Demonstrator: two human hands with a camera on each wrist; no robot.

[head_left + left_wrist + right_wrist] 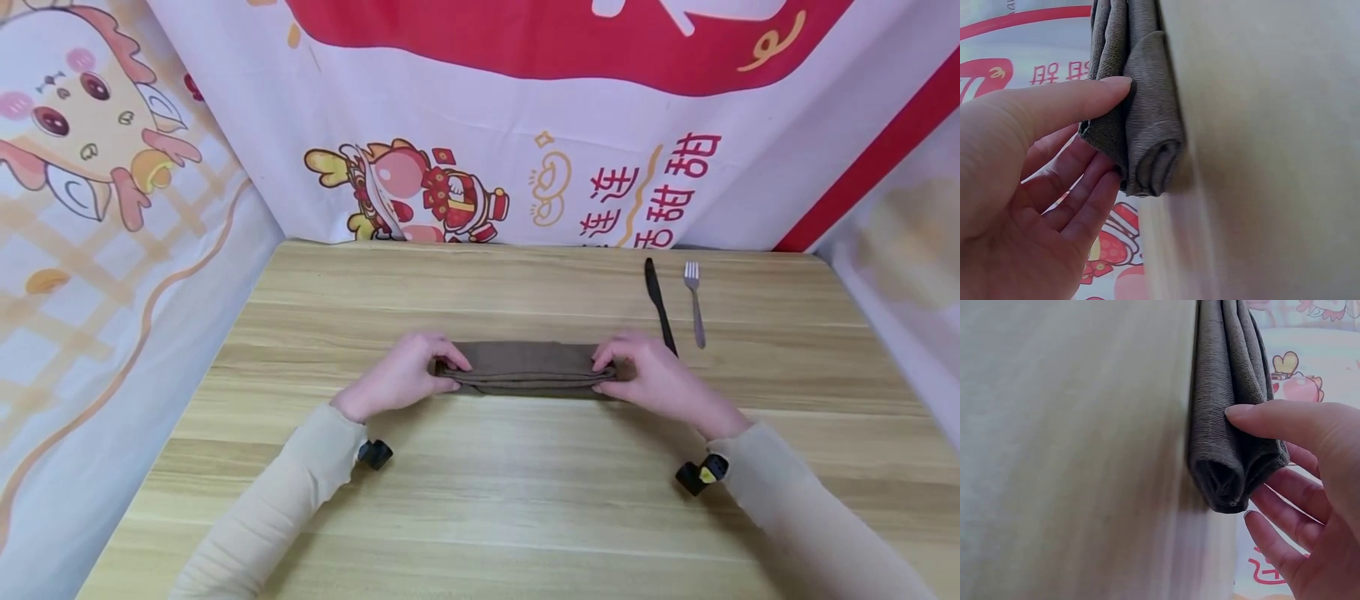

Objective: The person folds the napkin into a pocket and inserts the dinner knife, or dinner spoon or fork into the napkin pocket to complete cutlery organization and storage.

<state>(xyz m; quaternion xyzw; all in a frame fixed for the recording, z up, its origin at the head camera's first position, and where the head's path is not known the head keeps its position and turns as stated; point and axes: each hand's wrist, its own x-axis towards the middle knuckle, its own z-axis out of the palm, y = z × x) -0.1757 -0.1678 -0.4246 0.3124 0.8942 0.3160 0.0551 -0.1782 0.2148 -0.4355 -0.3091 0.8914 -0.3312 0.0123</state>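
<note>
A dark brown cloth [534,360], folded into a long narrow strip with layered folds along its near side, lies across the middle of the table. At its left end my left hand [408,373] pinches the folds between thumb and fingers. The right hand [651,377] pinches the opposite end in the same way. In the left wrist view the thumb presses into the groove between two rolled layers of the cloth [1152,106]. The right wrist view shows the rolled end of the cloth [1219,425] with the thumb on its upper fold and fingers behind it.
Beyond the right hand lie a black knife [657,296] and a silver fork [696,304], side by side. The wooden table [480,500] is bounded at the back and sides by printed cloth hangings [247,100]. A small black camera sits at each wrist.
</note>
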